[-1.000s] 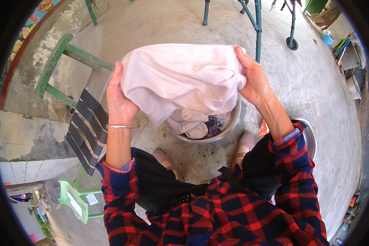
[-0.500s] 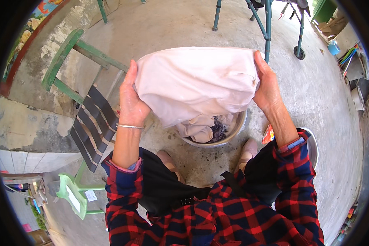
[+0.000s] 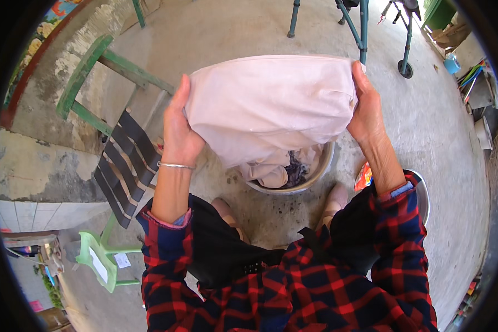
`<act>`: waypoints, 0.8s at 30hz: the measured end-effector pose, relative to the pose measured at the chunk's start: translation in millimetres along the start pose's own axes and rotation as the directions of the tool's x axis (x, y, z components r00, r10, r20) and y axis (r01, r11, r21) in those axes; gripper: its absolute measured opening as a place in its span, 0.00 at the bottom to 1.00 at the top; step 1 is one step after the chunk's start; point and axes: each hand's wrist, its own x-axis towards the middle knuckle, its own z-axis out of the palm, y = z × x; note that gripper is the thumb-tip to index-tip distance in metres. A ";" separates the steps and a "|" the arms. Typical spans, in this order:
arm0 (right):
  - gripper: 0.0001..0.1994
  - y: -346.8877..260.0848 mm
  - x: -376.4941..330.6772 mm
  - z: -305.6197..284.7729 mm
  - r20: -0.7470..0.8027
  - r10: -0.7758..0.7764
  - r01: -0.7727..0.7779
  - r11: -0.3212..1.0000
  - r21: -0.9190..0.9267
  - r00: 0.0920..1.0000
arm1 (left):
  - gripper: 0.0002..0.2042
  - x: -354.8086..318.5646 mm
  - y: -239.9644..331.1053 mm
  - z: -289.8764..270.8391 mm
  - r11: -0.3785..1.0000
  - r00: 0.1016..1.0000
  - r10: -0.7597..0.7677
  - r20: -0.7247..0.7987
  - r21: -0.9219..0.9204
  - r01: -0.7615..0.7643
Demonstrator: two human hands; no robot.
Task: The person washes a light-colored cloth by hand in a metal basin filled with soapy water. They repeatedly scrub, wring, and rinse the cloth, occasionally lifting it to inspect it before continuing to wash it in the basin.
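A wet-looking pale pink cloth (image 3: 271, 102) is stretched between my two hands, above a round metal basin (image 3: 310, 187). My left hand (image 3: 180, 130) grips its left end, thumb up, fingers tucked behind the fabric. At the right end my right hand (image 3: 369, 110) is closed on the edge, with the thumb on top and the fingers mostly hidden. The cloth hides the far part of the basin. In the basin's near part lie a beige cloth (image 3: 271, 172) and a dark patterned cloth (image 3: 297, 170).
Left of me stands a green-framed chair (image 3: 83, 72) with dark straps, a small light green stool (image 3: 109, 260) nearer. A metal-legged frame with wheels (image 3: 364, 33) stands at the far right. An orange packet (image 3: 364, 176) and another basin (image 3: 423, 196) lie by my right knee.
My hands have risen slightly and moved a little farther apart, pulling the cloth wider and smoother. It still hangs above the basin.
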 end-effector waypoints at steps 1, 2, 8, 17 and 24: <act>0.22 -0.1 0.3 -0.5 -0.001 -0.002 0.002 1.000 0.003 1.000 | 0.23 0.5 -0.2 -0.3 1.000 1.000 0.000 -0.013 0.004 0.000; 0.22 0.0 1.0 -1.2 0.000 -0.004 0.004 1.000 0.004 1.000 | 0.23 1.7 -0.6 -0.4 1.000 1.000 0.001 -0.026 0.009 -0.001; 0.22 -0.9 1.9 -4.1 0.011 -0.007 0.007 1.000 0.015 1.000 | 0.20 9.0 -2.4 -7.0 0.999 0.999 -0.012 -0.036 0.047 0.013; 0.15 -4.9 4.0 -14.1 0.081 -0.008 0.003 0.998 0.060 0.997 | 0.18 3.4 -4.4 -1.3 0.990 0.998 -0.061 0.001 0.126 0.061; 0.22 2.8 1.8 -10.1 0.278 0.030 -0.011 0.997 -0.070 0.960 | 0.18 10.5 -19.7 -7.5 0.982 0.988 -0.151 0.040 0.120 0.145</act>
